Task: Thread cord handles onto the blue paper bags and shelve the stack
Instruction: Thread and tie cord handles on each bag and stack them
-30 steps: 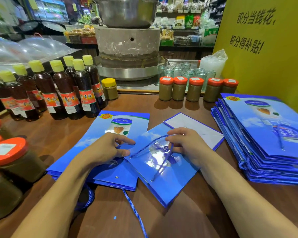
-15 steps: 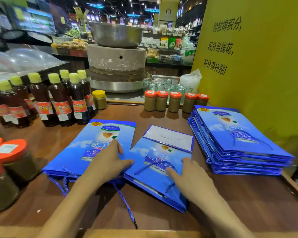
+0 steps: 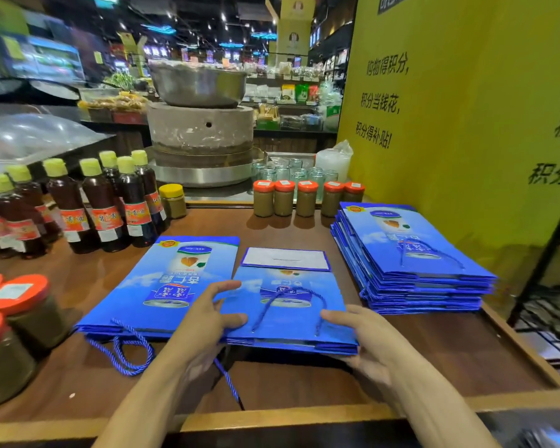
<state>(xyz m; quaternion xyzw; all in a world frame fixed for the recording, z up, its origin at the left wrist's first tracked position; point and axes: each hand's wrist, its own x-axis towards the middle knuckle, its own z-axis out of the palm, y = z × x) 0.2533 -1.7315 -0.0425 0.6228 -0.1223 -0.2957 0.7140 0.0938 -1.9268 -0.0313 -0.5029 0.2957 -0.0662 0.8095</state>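
A flat blue paper bag (image 3: 288, 308) with a blue cord handle (image 3: 285, 295) threaded on its face lies square in front of me, its near edge raised a little off the wooden table (image 3: 434, 360). My left hand (image 3: 210, 321) grips its near left corner, thumb on top. My right hand (image 3: 366, 334) holds the near right corner, thumb on top and fingers underneath. A low pile of blue bags (image 3: 156, 279) lies to the left, with loose cords (image 3: 123, 350) trailing from its near edge. A taller stack of bags (image 3: 411, 257) sits at the right.
Dark bottles with yellow caps (image 3: 101, 205) stand at the back left, orange-lidded jars (image 3: 304, 197) at the back middle and larger ones (image 3: 17, 318) at the left edge. A yellow wall (image 3: 466, 124) and a black rack (image 3: 547, 286) close the right side.
The middle bag has turned from slanted to square. My right hand let go of the cord, and both hands moved to the bag's near corners. The camera pulled back and up.
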